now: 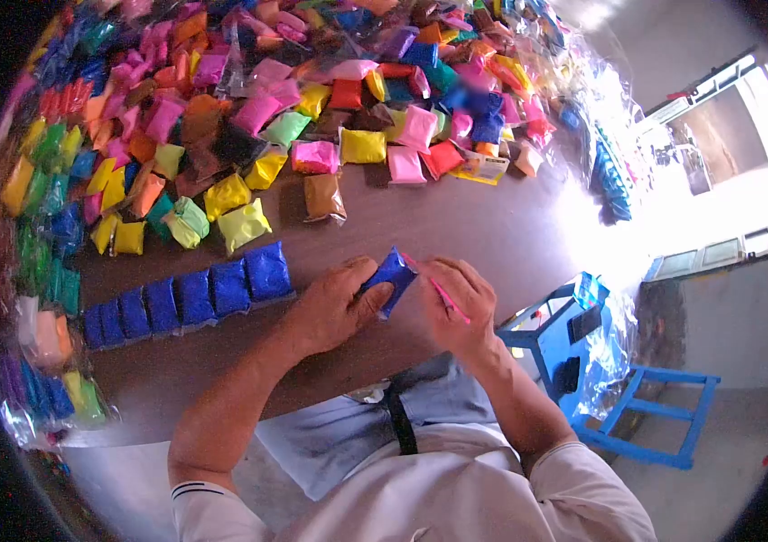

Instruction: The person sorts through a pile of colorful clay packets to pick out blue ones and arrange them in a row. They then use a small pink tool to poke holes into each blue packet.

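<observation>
My left hand [340, 303] is closed on a small blue packet [392, 276], pinched between thumb and fingers above the table's front part. Close by on the right, my right hand [458, 303] is closed around a thin pink object [442, 295]; its upper end meets the packet's right edge. Whether that object is a tool or a strip cannot be made out. To the left of my left hand lies a row of blue packets [194, 296], side by side on the brown table [311, 246].
A large heap of colourful packets [253, 113] covers the table's far side and left edge. Nearest the hands lie a brown packet [324, 197] and a pale yellow one [244, 226]. A blue stool [542, 343] and blue frame [659, 411] stand on the right, by clear plastic wrap [608, 379].
</observation>
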The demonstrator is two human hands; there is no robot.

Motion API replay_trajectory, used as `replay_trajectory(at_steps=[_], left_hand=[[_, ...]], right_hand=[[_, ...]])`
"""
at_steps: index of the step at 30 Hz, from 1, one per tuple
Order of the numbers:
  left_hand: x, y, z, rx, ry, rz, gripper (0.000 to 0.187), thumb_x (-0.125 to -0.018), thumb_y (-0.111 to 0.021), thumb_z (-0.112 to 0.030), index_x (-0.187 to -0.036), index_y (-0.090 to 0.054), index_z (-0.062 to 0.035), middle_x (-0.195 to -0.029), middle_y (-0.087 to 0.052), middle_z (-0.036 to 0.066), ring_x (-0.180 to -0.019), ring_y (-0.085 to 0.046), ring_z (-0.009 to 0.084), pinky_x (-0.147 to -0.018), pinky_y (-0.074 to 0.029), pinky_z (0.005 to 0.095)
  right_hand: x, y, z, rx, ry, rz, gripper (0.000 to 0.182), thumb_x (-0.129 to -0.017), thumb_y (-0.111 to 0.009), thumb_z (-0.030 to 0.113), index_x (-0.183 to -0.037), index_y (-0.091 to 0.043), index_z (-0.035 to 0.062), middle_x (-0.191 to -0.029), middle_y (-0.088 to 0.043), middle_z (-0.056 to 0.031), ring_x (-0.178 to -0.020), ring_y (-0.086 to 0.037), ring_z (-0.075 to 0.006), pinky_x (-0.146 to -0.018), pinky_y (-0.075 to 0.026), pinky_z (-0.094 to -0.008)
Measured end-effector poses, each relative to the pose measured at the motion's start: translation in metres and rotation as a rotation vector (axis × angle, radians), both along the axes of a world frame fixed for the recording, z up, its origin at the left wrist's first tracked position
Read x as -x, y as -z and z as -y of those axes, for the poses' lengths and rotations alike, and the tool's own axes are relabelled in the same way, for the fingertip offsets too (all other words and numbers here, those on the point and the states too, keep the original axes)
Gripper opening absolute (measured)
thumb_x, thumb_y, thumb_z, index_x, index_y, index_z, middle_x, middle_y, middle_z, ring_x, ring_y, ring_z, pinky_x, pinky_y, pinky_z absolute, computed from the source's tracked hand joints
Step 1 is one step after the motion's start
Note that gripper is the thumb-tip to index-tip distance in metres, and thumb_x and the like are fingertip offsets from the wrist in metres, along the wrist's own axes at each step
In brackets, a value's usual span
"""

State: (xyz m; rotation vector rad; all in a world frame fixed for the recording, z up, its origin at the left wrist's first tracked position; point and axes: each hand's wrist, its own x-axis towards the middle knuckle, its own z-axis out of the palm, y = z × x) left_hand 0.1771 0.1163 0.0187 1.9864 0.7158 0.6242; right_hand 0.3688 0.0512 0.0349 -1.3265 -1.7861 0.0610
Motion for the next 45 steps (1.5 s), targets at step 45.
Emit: replay_trajectory(at_steps=[45], left_hand=[[0.001,-0.007,-0.002,-0.033,0.073,-0.035,0.024,-0.096,-0.052,-0.021,-0.088,-0.051,0.0014,-0.084,-0.054,0.021,-0.083,-0.054,0.0426,-0.072,-0.043,0.0455]], right_hand=[[0.003,0.000,0.008,-0.013,0.031,-0.066,0.019,-0.077,-0.064,-0.008,-0.094,-0.064,-0.0010,-0.088,-0.066,-0.0162,-0.073,-0.065,-0.0295,-0.064,-0.052,-0.0342]])
